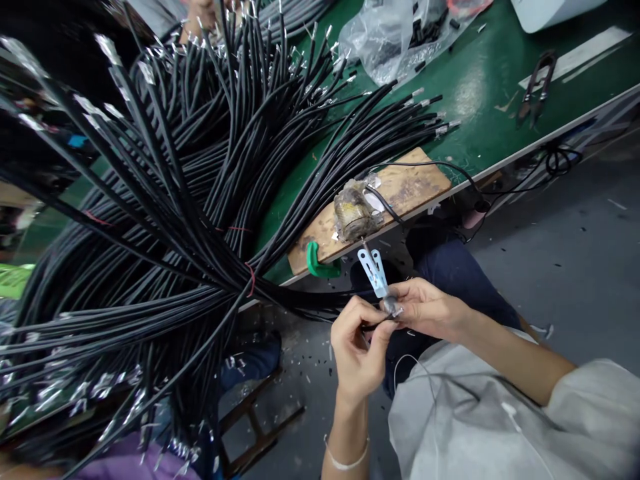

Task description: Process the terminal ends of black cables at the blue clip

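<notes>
A black cable [340, 303] runs from the big bundle into my left hand [359, 350], whose fingers are pinched around it near its end. My right hand [430, 310] is also closed, thumb and fingers pinching the cable's shiny silvery tip, partly hidden by the fingers. Right above the fingertips hangs a light blue plastic clothes peg [374, 273] with a grey lump at its lower end, close to the cable tip. The peg sits on the thin shaft of a small tape-wrapped motor [354, 210], which is fixed on a wooden board [413, 180].
Bundled black cables [200, 200] with foil ends cover the green table [475, 100]. A green clamp [320, 261] grips the board's edge. Snips [537, 87] and a plastic bag [385, 40] of black pieces lie farther back. Another person's hand [200, 17] shows behind the cables.
</notes>
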The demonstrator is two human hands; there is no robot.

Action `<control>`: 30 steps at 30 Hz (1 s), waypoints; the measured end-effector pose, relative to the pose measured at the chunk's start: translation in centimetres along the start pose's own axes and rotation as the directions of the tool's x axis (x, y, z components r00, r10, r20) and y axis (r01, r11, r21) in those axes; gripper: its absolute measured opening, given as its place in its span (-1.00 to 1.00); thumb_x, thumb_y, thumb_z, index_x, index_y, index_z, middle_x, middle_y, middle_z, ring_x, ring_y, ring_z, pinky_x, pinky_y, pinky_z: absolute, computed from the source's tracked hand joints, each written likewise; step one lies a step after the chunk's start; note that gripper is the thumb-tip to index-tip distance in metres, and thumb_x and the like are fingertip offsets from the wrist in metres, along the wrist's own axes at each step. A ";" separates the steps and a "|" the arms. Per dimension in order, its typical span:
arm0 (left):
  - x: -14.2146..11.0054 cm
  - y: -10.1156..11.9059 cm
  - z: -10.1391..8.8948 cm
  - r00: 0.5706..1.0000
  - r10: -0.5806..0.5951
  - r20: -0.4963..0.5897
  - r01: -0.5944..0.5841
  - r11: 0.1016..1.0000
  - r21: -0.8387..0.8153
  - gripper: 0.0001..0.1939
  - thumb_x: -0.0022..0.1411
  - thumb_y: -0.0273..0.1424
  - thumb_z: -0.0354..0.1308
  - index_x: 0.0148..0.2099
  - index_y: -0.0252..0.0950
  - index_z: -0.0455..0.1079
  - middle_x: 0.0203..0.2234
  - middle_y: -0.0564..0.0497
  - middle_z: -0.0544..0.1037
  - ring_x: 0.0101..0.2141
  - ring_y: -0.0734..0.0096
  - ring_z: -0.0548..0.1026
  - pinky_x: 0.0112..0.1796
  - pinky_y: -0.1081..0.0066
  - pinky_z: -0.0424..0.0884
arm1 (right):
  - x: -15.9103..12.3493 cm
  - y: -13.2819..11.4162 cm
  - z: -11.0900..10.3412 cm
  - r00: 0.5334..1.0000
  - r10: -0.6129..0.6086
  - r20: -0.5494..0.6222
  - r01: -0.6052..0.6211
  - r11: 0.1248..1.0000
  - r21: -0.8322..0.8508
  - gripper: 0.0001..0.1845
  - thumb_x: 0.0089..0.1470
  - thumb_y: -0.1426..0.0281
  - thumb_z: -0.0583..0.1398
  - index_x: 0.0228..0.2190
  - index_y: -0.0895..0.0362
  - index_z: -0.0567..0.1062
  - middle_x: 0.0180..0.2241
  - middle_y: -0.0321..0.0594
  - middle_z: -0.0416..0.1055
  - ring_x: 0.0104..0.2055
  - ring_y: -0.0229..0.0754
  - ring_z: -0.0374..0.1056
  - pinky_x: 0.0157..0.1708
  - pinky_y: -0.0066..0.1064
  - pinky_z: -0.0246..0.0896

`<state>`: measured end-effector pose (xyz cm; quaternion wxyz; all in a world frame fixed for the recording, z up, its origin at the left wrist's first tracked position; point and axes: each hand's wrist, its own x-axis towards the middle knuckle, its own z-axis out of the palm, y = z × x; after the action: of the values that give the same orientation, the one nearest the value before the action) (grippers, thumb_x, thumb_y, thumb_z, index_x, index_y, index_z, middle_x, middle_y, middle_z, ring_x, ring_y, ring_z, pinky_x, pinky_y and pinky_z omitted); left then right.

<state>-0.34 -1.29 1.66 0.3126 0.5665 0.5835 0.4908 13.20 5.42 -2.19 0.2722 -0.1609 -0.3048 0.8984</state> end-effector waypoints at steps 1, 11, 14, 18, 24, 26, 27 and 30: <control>0.0 0.1 0.1 0.999 0.036 -0.024 -0.035 0.998 0.061 -0.85 0.16 -0.47 0.24 -0.45 -0.30 0.36 -0.57 0.09 0.36 -0.50 0.50 0.31 -0.48 0.51 0.21 | -0.1 -0.3 -0.1 0.999 -0.002 -0.033 0.000 0.998 -0.064 -0.57 -0.09 0.11 0.36 -0.44 0.22 0.42 -0.53 -0.35 0.25 -0.52 -0.37 0.17 -0.47 -0.49 0.14; -0.7 0.0 0.4 0.999 -0.048 -0.025 0.051 0.990 0.130 -0.81 0.17 -0.51 0.23 -0.46 -0.31 0.33 -0.58 0.13 0.31 -0.54 0.55 0.26 -0.52 0.53 0.14 | -1.8 -1.0 -0.5 0.834 -0.549 -0.053 0.405 0.675 -0.616 -0.79 0.01 0.43 0.31 -0.25 0.13 0.49 -0.29 -0.16 0.48 -0.23 -0.16 0.41 -0.19 -0.32 0.33; -0.7 0.1 0.3 0.998 -0.034 0.044 0.027 0.990 0.142 -0.84 0.18 -0.52 0.23 -0.44 -0.31 0.37 -0.57 0.12 0.35 -0.52 0.54 0.29 -0.50 0.53 0.15 | -1.3 -1.5 -0.6 0.898 -0.426 -0.111 0.301 0.779 -0.550 -0.84 -0.06 0.44 0.35 -0.39 0.17 0.48 -0.44 -0.25 0.46 -0.41 -0.26 0.40 -0.37 -0.44 0.32; -0.8 -0.3 0.2 0.994 -0.085 0.072 0.077 0.991 0.107 -0.83 0.24 -0.46 0.18 -0.43 -0.30 0.41 -0.56 0.10 0.39 -0.51 0.52 0.32 -0.48 0.51 0.17 | -0.3 -2.3 -0.6 0.965 -0.196 -0.176 0.114 0.912 -0.394 -0.78 -0.08 0.34 0.34 -0.47 0.18 0.42 -0.59 -0.34 0.38 -0.56 -0.32 0.32 -0.51 -0.49 0.24; -1.1 -0.9 0.6 0.979 -0.202 -0.018 0.202 0.978 0.046 -0.72 0.30 -0.33 0.12 -0.47 -0.32 0.39 -0.60 0.10 0.32 -0.56 0.52 0.26 -0.53 0.49 0.11 | -0.8 -0.3 0.4 0.839 -0.542 -0.032 0.348 0.582 -0.735 -0.82 0.13 0.33 0.22 -0.39 0.21 0.50 -0.45 -0.19 0.40 -0.39 -0.21 0.29 -0.38 -0.37 0.22; -1.1 -0.7 0.6 0.976 -0.214 -0.033 0.216 0.973 0.087 -0.67 0.32 -0.32 0.09 -0.50 -0.32 0.34 -0.63 0.11 0.28 -0.58 0.54 0.23 -0.55 0.49 0.07 | -1.0 0.6 0.5 0.720 -0.690 0.074 0.419 0.347 -0.839 -0.78 0.15 0.40 0.20 -0.51 0.21 0.49 -0.53 -0.19 0.37 -0.42 -0.22 0.21 -0.39 -0.34 0.14; -1.1 -0.5 0.5 0.976 -0.216 -0.024 0.217 0.970 0.113 -0.63 0.34 -0.33 0.06 -0.53 -0.32 0.30 -0.65 0.12 0.27 -0.60 0.55 0.22 -0.54 0.48 0.07 | -1.0 0.9 0.6 0.681 -0.725 0.109 0.437 0.282 -0.854 -0.73 0.17 0.41 0.19 -0.56 0.20 0.47 -0.57 -0.21 0.34 -0.45 -0.22 0.16 -0.40 -0.33 0.10; -0.5 -0.1 -0.1 0.980 -0.160 0.117 0.147 0.983 0.113 -0.55 0.38 -0.32 -0.02 -0.58 -0.32 0.25 -0.69 0.11 0.27 -0.62 0.56 0.23 -0.52 0.48 0.09 | -0.9 1.4 0.6 0.752 -0.648 0.122 0.517 0.463 -0.720 -0.61 0.19 0.30 0.18 -0.63 0.18 0.46 -0.63 -0.25 0.28 -0.49 -0.25 0.13 -0.44 -0.36 0.06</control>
<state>-0.37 -1.83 1.53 0.3555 0.5649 0.6295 0.3977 13.10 3.74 -2.53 0.5021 -0.2146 -0.6411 0.5393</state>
